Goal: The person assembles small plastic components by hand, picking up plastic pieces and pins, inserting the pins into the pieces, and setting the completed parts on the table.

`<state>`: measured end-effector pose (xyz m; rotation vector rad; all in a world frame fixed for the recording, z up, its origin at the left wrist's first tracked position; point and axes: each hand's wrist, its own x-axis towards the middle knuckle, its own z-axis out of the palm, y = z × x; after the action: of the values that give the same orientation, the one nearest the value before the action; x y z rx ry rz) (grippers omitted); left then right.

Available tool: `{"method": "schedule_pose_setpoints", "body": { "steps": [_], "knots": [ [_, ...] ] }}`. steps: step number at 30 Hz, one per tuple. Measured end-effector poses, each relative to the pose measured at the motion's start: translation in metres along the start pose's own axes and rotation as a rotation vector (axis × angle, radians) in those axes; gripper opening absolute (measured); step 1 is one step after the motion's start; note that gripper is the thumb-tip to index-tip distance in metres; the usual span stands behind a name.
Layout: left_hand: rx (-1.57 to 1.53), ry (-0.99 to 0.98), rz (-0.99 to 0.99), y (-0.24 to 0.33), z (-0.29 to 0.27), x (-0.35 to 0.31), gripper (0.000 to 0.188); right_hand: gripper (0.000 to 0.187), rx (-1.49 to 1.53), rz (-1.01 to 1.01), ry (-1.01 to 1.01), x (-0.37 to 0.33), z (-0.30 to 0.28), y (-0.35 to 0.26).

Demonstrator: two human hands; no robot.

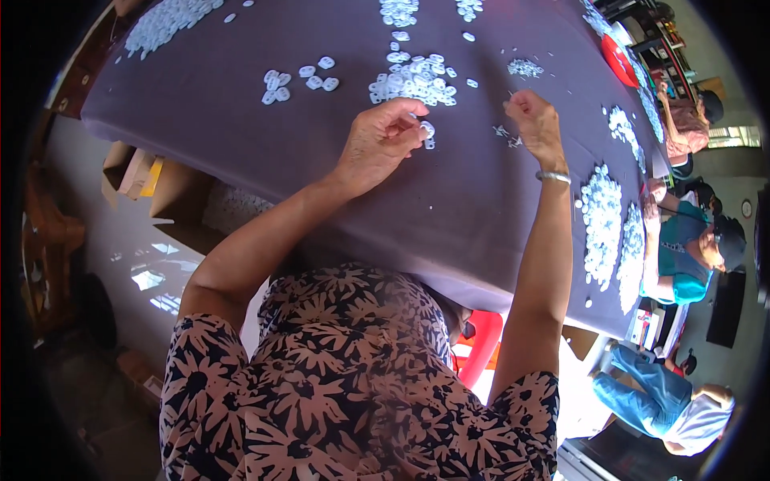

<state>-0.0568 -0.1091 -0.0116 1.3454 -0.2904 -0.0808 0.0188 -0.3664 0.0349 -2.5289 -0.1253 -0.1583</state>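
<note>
A small white oval plastic piece (428,128) is at the fingertips of the left hand (375,146); I cannot tell whether the curled fingers grasp it. The right hand (539,130), fingers bent, its grip unclear, is near thin pale pins (514,143). A heap of white oval pieces (414,81) lies beyond, on the purple-grey cloth-covered table (457,208).

White pieces (415,80): smooth plastic, slight gloss
Tablecloth (465,192): matt cloth, mostly smooth
Bracelet (553,175): shiny metal
Box (174,192): matt cardboard
Red chair (484,343): glossy, smooth plastic
Blouse (337,377): matt printed cloth

Left forearm (269,228) slants inward, left fingers (403,107) half-curled; right forearm (547,252) extends forward, right fingers (525,103) curled.
</note>
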Motion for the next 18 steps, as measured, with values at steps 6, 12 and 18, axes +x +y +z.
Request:
{"method": "schedule_pose_setpoints", "body": {
  "steps": [6,12,18],
  "knots": [
    [-0.034,0.039,0.038,0.001,0.0,0.002,0.023,0.007,0.754,-0.068,-0.172,-0.034,0.031,-0.053],
    [-0.012,0.072,0.039,-0.005,-0.001,0.002,0.027,0.01,0.922,-0.095,-0.219,-0.043,0.057,-0.07],
    [-0.01,0.08,0.086,-0.004,0.002,0.002,0.028,0.011,1.017,-0.044,-0.161,-0.051,0.071,-0.07]
  ]
}}
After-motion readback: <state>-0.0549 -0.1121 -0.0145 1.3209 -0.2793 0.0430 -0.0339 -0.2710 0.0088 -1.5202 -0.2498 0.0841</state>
